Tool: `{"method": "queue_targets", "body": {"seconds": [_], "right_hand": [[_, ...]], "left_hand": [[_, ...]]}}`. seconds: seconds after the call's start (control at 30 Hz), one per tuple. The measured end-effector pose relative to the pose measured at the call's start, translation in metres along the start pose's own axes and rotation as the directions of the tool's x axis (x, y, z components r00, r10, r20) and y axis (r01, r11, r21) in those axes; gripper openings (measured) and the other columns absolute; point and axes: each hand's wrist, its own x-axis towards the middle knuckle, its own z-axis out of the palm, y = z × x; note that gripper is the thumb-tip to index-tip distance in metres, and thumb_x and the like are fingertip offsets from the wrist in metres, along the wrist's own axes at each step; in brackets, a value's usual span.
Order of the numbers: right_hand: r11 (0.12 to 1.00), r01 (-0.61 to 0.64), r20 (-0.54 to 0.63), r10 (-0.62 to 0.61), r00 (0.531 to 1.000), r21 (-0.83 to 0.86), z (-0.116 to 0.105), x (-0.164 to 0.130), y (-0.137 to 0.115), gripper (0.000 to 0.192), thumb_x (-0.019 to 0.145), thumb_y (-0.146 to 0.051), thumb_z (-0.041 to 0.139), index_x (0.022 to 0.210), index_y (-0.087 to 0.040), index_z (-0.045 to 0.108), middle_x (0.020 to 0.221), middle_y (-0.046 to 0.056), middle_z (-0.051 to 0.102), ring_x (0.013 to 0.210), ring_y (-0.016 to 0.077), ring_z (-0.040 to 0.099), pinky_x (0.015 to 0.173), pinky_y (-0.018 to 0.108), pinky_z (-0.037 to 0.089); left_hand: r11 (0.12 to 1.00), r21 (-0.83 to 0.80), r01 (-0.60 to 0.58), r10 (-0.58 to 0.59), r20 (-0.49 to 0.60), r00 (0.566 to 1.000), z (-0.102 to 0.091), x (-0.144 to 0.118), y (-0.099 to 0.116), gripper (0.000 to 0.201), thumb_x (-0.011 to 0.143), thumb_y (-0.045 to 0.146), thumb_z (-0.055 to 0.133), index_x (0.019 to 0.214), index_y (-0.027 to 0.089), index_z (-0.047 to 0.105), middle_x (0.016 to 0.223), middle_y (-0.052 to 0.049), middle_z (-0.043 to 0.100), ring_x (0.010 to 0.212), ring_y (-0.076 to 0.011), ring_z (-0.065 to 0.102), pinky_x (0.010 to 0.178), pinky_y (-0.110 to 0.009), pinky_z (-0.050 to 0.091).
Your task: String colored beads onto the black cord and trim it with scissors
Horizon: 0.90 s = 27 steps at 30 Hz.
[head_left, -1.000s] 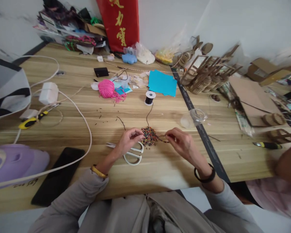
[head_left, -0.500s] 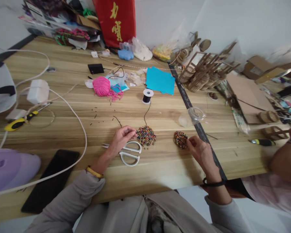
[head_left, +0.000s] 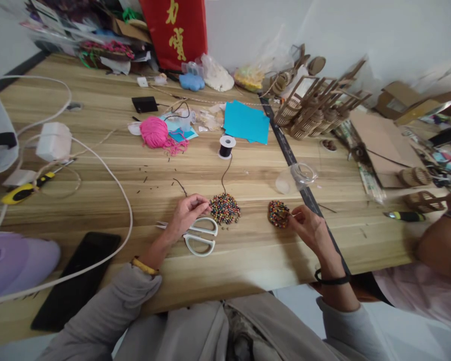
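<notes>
My left hand (head_left: 190,213) is closed in a pinch at the left edge of a heap of small multicoloured beads (head_left: 225,208). What lies between its fingertips is too small to make out. A black cord end (head_left: 179,185) sticks out behind that hand. White-handled scissors (head_left: 201,235) lie partly under the left wrist. My right hand (head_left: 307,225) pinches the right edge of a coiled bead string (head_left: 278,214) on the table. Behind the bead heap stands a spool of black cord (head_left: 226,147), its cord running down to the beads.
A clear plastic container (head_left: 298,178) lies beyond the bead string. Pink yarn (head_left: 154,133) and blue sheets (head_left: 247,122) are farther back. A phone (head_left: 77,281) and white cable (head_left: 124,188) lie at left. Woven baskets (head_left: 311,110) stand back right; another person's arm (head_left: 441,238) is at right.
The whole view has shifted slightly, with the table's things appearing a little farther left and up. Both hands keep nearly the same places at the bead heap and the bead string.
</notes>
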Motion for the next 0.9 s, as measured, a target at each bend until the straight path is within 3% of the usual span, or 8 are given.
{"method": "queue_targets", "body": {"seconds": [0.2,0.37,0.5,0.6,0.67,0.9], "right_hand": [[0.995,-0.021,-0.005,0.021,1.0,-0.098,-0.002,0.003,0.005,0.021,0.083,-0.038,0.05,0.088,-0.019,0.057,0.067,0.003,0.064,0.059,0.0166,0.06,0.055,0.025,0.04],[0.972,0.15,-0.067,-0.164,0.984,-0.182,-0.007,0.01,-0.008,0.025,0.083,-0.035,0.052,0.102,-0.02,0.058,0.089,0.005,0.062,0.063,0.0148,0.059,0.058,0.026,0.042],[0.944,0.323,-0.009,-0.325,0.946,-0.072,-0.005,0.016,-0.033,0.021,0.085,-0.033,0.053,0.098,-0.019,0.06,0.091,0.005,0.061,0.063,0.0133,0.058,0.059,0.026,0.043],[0.892,0.443,0.076,-0.45,0.89,0.093,0.005,0.021,-0.062,0.016,0.088,-0.027,0.05,0.097,-0.018,0.06,0.085,0.004,0.06,0.067,0.0127,0.058,0.061,0.024,0.043],[0.837,0.521,0.146,-0.544,0.826,0.17,0.015,0.026,-0.084,0.013,0.09,-0.023,0.049,0.096,-0.017,0.059,0.087,0.004,0.061,0.068,0.0117,0.058,0.06,0.023,0.041],[0.627,0.765,0.276,-0.769,0.576,0.148,0.05,0.055,-0.15,0.013,0.094,-0.021,0.047,0.097,-0.016,0.058,0.091,0.005,0.059,0.078,0.013,0.056,0.066,0.023,0.037]], "left_hand": [[1.0,0.002,0.004,-0.004,0.001,1.0,0.0,0.0,0.0,0.029,0.067,0.038,0.072,0.078,0.013,0.061,0.072,-0.004,0.068,0.067,-0.013,0.063,0.068,-0.026,0.052],[0.999,0.043,-0.009,0.009,0.002,1.0,-0.001,-0.001,0.001,0.029,0.069,0.04,0.07,0.079,0.014,0.061,0.072,-0.004,0.068,0.068,-0.0138,0.064,0.069,-0.027,0.052],[0.996,0.081,-0.039,0.039,0.003,0.999,-0.002,0.0,-0.001,0.029,0.072,0.041,0.067,0.079,0.014,0.061,0.073,-0.005,0.069,0.07,-0.0147,0.064,0.068,-0.027,0.051],[0.991,0.11,-0.08,0.081,0.0,0.997,-0.004,0.002,-0.004,0.026,0.074,0.039,0.065,0.08,0.014,0.061,0.076,-0.005,0.069,0.072,-0.0149,0.065,0.07,-0.026,0.051],[0.982,0.145,-0.12,0.122,-0.01,0.992,-0.005,0.003,-0.006,0.023,0.076,0.036,0.063,0.08,0.014,0.061,0.078,-0.006,0.069,0.074,-0.0151,0.065,0.072,-0.026,0.05],[0.891,0.405,-0.205,0.293,-0.167,0.941,-0.02,0.009,0.004,0.019,0.078,0.032,0.059,0.08,0.014,0.065,0.08,-0.006,0.069,0.075,-0.016,0.063,0.071,-0.026,0.049]]}}
